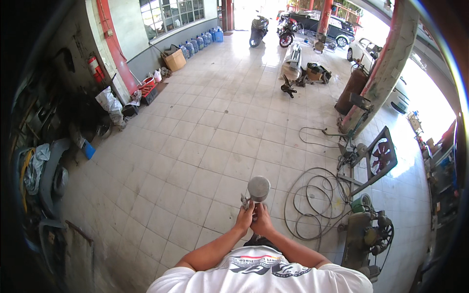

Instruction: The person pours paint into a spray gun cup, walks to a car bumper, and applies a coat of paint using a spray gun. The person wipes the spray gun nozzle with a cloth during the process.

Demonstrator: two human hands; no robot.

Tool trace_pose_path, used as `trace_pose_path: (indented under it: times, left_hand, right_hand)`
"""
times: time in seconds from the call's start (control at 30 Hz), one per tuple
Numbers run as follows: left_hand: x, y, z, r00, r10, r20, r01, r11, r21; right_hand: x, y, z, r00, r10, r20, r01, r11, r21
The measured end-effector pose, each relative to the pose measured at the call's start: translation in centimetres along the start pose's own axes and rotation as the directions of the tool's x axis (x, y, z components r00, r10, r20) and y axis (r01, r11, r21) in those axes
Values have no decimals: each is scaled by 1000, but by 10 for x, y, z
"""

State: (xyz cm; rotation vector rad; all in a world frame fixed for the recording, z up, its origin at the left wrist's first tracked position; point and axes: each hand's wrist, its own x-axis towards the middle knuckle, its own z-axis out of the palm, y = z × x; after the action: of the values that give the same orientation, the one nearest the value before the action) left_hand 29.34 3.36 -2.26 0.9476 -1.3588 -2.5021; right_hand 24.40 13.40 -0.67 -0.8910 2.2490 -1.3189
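In front of my body, I hold what looks like a paint spray gun with a round grey cup (259, 188) on top. Its metal front end (244, 199) shows just beyond my left hand (245, 215). That hand is closed on the gun at the left. My right hand (262, 220) is closed just beneath the cup, pressed close against the left one. The gun's handle and most of its body are hidden behind my fingers.
Loops of hose (312, 198) lie on the tiled floor to my right, beside an air compressor (364, 239) and a framed fan (382, 155). Dark metal parts (289, 87) and motorcycles (259, 30) stand farther ahead. Car panels (53, 171) crowd the left.
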Motion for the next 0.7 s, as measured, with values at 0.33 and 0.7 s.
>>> trace_pose_path:
  times: [0.33,0.7]
  left_hand:
    - [332,184,51,975,114,-193,-31,921,388]
    - [661,436,28,947,299,115,-308,749,587]
  right_hand:
    - [399,48,-57,994,-105,7,106,992,-70]
    - [822,20,-126,988,-124,87,131,987,-89]
